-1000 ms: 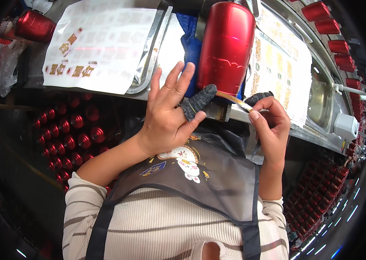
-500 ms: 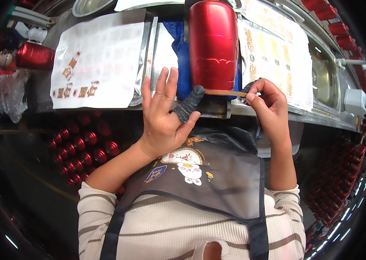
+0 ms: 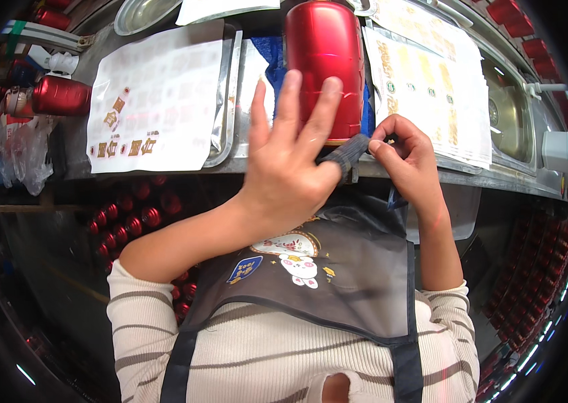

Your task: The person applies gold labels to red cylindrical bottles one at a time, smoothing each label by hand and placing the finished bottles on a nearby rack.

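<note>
A shiny red metal bottle or canister (image 3: pixel 324 57) lies on a blue cloth (image 3: pixel 269 50), its near end toward me. A thin gold strip (image 3: pixel 337 142) runs along that near edge. My left hand (image 3: pixel 287 168) is open, three fingers spread over the bottle's left side. Its index finger wears a grey knitted finger cover (image 3: pixel 352 152), pressed at the strip by the bottle's edge. My right hand (image 3: pixel 408 153) pinches at the strip's right end, thumb against index finger; the tip there is mostly hidden. Something dark covers part of a right finger.
White sticker sheets lie left (image 3: pixel 156 101) and right (image 3: pixel 425 94) of the bottle, the left one over a metal tray (image 3: pixel 227 134). Another red bottle (image 3: pixel 62 95) and a plastic bag (image 3: pixel 25 151) are far left. Several red bottles stand below the table. A metal basin (image 3: pixel 505 111) is at right.
My left hand has moved right across the bottle's near end, its covered finger sliding along the strip to my right fingertips. My right hand has shifted slightly left.
</note>
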Demonstrator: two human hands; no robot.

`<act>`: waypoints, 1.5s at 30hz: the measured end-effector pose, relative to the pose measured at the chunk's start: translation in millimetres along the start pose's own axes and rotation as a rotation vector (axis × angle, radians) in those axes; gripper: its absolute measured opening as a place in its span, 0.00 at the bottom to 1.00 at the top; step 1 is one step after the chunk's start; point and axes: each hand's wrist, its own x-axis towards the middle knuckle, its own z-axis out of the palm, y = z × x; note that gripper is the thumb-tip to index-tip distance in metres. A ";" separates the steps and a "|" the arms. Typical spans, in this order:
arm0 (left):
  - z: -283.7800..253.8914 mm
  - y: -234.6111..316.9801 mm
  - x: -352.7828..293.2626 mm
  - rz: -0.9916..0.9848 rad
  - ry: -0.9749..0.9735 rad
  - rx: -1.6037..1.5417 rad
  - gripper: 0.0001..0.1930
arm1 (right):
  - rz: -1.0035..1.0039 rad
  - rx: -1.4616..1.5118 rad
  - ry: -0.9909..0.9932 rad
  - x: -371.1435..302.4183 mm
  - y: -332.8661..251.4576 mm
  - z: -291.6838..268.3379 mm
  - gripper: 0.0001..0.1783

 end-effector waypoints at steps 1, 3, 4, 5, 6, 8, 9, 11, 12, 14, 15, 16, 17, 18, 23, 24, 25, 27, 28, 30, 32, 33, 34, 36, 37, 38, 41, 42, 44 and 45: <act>6.7 2.3 6.4 0.013 0.010 0.016 0.12 | 0.013 0.021 -0.002 -0.5 -1.8 1.8 0.03; 15.4 0.3 6.7 -0.055 0.073 0.015 0.21 | 0.038 0.062 -0.004 -1.2 -6.9 7.2 0.03; 19.5 -3.4 5.3 -0.088 0.100 -0.037 0.25 | 0.026 0.047 -0.017 -1.3 -5.2 5.8 0.03; 22.0 -7.4 3.1 -0.121 0.126 -0.088 0.28 | 0.013 0.031 -0.030 -0.7 -2.5 4.4 0.04; 20.0 -15.1 -1.8 -0.142 0.119 -0.150 0.38 | 0.001 0.016 -0.044 -0.9 -0.8 2.9 0.04; 20.8 -23.5 -13.8 -0.215 0.127 -0.306 0.36 | 0.037 0.005 -0.070 -3.0 -11.4 0.0 0.04; 20.6 -26.1 -18.3 -0.247 0.114 -0.368 0.35 | 0.055 0.000 -0.084 -4.5 -17.0 -1.9 0.04; 12.4 -24.3 -30.8 -0.267 0.098 -0.386 0.32 | -0.018 -0.073 -0.051 -10.4 -25.7 -3.7 0.05; 8.9 -22.1 -38.2 -0.276 0.089 -0.395 0.30 | -0.035 -0.096 -0.042 -14.3 -30.5 -4.8 0.05; 10.0 -22.0 -59.3 -0.293 0.065 -0.368 0.27 | -0.047 -0.068 -0.032 -19.7 -38.6 -2.1 0.05; 12.0 -22.7 -66.9 -0.303 0.052 -0.352 0.26 | -0.068 -0.090 -0.040 -20.6 -40.9 -1.3 0.05; 14.1 -22.2 -68.9 -0.307 0.065 -0.357 0.23 | -0.085 -0.118 -0.046 -22.2 -44.2 -1.0 0.05; 16.3 -22.6 -69.7 -0.288 0.066 -0.348 0.23 | -0.103 -0.145 -0.053 -23.2 -45.4 -0.1 0.04; 18.7 -23.6 -69.8 -0.270 0.066 -0.339 0.22 | -0.102 -0.144 -0.036 -23.3 -43.8 0.1 0.04; 19.7 -23.5 -65.4 -0.239 0.073 -0.298 0.19 | -0.079 -0.138 0.037 -18.0 -35.0 -6.6 0.03; 19.9 -24.1 -64.8 -0.226 0.078 -0.292 0.19 | -0.084 -0.150 0.037 -16.2 -29.8 -8.1 0.03; 19.6 -25.0 -64.2 -0.214 0.081 -0.285 0.19 | -0.067 -0.141 0.037 -15.7 -28.5 -7.8 0.03; 16.8 -25.0 -60.0 -0.195 0.064 -0.276 0.18 | -0.034 -0.125 0.037 -14.9 -27.0 -7.1 0.03; 15.8 -24.6 -58.4 -0.184 0.060 -0.265 0.18 | -0.025 -0.115 0.033 -13.9 -25.2 -7.0 0.03; 14.3 -25.0 -56.2 -0.159 0.055 -0.240 0.18 | -0.006 -0.094 0.026 -11.1 -21.5 -6.9 0.04; 12.6 -26.1 -53.7 -0.133 0.052 -0.213 0.19 | -0.001 -0.069 0.017 -9.2 -19.9 -6.3 0.04; 11.6 -26.3 -52.2 -0.122 0.047 -0.201 0.19 | 0.002 -0.057 0.013 -8.4 -19.7 -6.2 0.04; 10.5 -26.5 -51.2 -0.113 0.043 -0.189 0.19 | 0.007 -0.045 0.007 -7.5 -19.9 -6.1 0.04; 7.4 -28.9 -50.5 -0.075 -0.007 -0.166 0.22 | 0.019 -0.020 -0.003 -5.9 -20.4 -6.0 0.04; 6.2 -29.9 -49.6 -0.055 -0.031 -0.157 0.24 | 0.018 -0.018 -0.003 -5.4 -19.8 -5.9 0.04; 5.4 -29.3 -47.2 -0.048 -0.021 -0.147 0.24 | 0.017 -0.017 -0.003 -5.0 -18.1 -5.4 0.04; 3.5 -23.9 -36.6 -0.022 0.012 -0.109 0.23 | 0.028 -0.001 -0.011 -3.6 -14.1 -5.5 0.04; 3.5 -22.2 -33.0 -0.008 0.026 -0.092 0.22 | 0.034 0.007 -0.015 -3.3 -13.2 -5.9 0.04; 3.5 -17.6 -23.8 0.018 0.030 -0.046 0.20 | 0.047 -0.014 -0.016 -2.8 -11.8 -5.2 0.04; 3.5 -13.6 -16.3 0.035 0.021 -0.016 0.19 | 0.053 -0.025 -0.016 -2.8 -11.0 -4.6 0.04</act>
